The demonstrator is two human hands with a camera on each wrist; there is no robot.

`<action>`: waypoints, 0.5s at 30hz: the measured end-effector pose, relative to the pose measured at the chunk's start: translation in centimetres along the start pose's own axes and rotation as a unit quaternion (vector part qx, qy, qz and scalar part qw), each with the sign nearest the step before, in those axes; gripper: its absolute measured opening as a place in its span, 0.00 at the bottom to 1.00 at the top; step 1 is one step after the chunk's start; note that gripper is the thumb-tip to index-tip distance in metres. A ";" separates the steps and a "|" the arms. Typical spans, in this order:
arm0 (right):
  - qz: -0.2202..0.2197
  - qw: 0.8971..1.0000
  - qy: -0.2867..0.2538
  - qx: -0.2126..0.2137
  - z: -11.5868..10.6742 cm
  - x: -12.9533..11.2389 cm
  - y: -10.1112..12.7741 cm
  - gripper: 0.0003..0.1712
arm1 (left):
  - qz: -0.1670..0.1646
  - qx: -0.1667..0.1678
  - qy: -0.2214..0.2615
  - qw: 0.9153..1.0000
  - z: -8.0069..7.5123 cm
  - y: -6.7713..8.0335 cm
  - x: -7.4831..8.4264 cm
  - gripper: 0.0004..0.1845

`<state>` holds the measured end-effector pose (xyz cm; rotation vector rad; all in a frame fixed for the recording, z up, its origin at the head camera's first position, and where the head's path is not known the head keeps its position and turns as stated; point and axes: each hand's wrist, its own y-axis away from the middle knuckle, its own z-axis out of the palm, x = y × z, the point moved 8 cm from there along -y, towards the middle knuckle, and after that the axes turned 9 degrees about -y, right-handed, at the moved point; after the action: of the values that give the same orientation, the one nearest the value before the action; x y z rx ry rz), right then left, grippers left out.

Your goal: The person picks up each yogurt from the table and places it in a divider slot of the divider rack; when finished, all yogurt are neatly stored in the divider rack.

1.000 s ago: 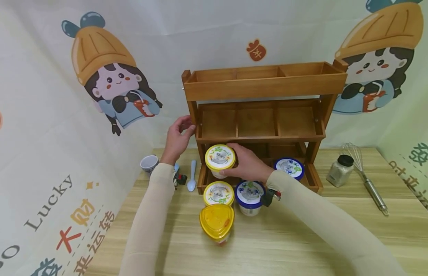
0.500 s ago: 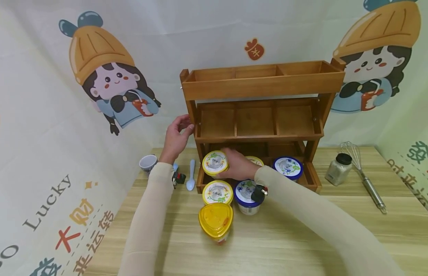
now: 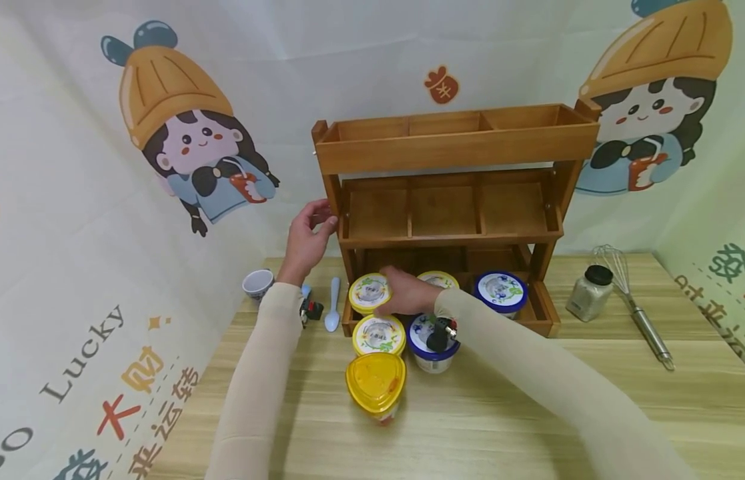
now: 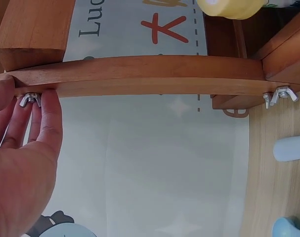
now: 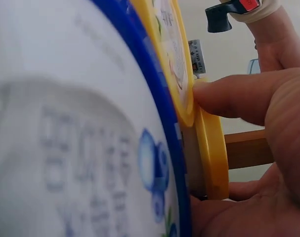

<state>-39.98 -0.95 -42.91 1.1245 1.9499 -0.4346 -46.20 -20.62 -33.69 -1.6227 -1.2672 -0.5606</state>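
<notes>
Right now the right hand [image 3: 408, 293] has its fingers curled round a yellow-lidded cup [image 3: 369, 292], which sits at the left end of the bottom tier of the wooden rack [image 3: 456, 143]. In the right wrist view a fingertip [image 5: 224, 96] presses against the rim of the yellow lid while the palm wraps the side below it. The left hand [image 3: 306, 233] grips the rack's left upright, its fingers lying by a wing nut [image 4: 29, 99] on the frame.

Beside the held cup stand a second yellow-lidded cup [image 3: 439, 279] and a blue-lidded cup [image 3: 500, 291] in the same tier. On the surface [image 3: 528, 413] in front of the rack wait another yellow-lidded cup [image 3: 379, 335], a blue-lidded cup [image 3: 425, 333] partly hidden behind the right wrist, and a rounded yellow tub [image 3: 375, 383].

The cup looks light, with thin plastic walls that would likely give under a hard squeeze, and a smooth printed skin that may slip. The stiffest place to take hold is probably just under the lid's rim, where the lip gives the fingers a ledge; pressing on the lid's flat middle seems unwise.
</notes>
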 end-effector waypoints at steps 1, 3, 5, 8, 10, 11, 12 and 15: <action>0.005 1.000 -0.009 0.000 0.1 0.1 0.0 0.58 | 0.001 0.000 -0.002 1.000 0.0 0.0 0.0 0.22; 0.017 1.000 -0.026 0.001 0.2 0.3 -0.1 0.57 | 0.003 0.002 -0.006 1.000 0.1 0.0 0.0 0.21; 0.027 0.999 -0.039 0.003 0.3 0.4 -0.2 0.57 | 0.005 0.004 -0.011 1.000 0.1 0.0 0.1 0.21; 0.033 0.999 -0.040 0.007 0.2 0.5 -0.2 0.57 | 0.009 0.005 -0.016 1.000 0.1 0.0 0.2 0.21; 0.030 0.999 -0.034 0.008 0.1 0.3 -0.1 0.57 | 0.010 0.005 -0.019 1.000 0.0 0.0 0.1 0.21; 0.027 0.999 -0.030 0.008 0.1 0.3 -0.1 0.57 | 0.009 0.005 -0.019 1.000 0.0 0.0 0.1 0.21; 0.025 0.999 -0.025 0.008 0.0 0.2 0.0 0.57 | 0.008 0.005 -0.020 1.000 0.0 0.0 0.0 0.21; 0.022 1.000 -0.013 0.003 -0.2 0.0 0.2 0.57 | 0.004 0.002 -0.017 1.000 0.0 0.0 -0.2 0.21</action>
<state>-39.87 -0.70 -42.77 1.1576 1.8980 -0.4296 -46.28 -20.67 -33.83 -1.6399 -1.2855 -0.5262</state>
